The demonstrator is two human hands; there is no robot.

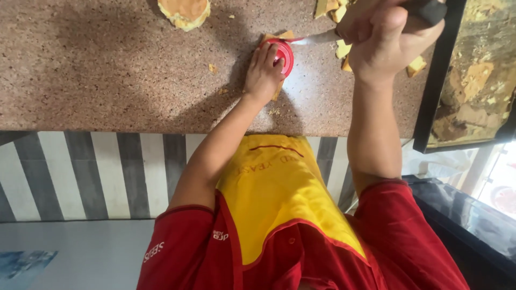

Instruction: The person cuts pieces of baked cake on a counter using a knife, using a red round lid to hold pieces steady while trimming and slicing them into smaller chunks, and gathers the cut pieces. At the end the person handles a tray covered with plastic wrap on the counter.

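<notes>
The left hand [263,72] presses fingers down on the round red piece [283,55] on the counter [107,70], while the right hand [384,37], fisted around a knife [317,38], points its blade sideways at it from just beside.

Round red cutter [284,53] flat on speckled counter [107,70], knife [317,37] blade tip at its rim.

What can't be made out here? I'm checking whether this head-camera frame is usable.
- Red round cutter: mostly hidden under the left hand.
- Knife: handle buried in the right hand, whose grip is cut by the top edge.
- Bun: cropped by the top edge.
</notes>
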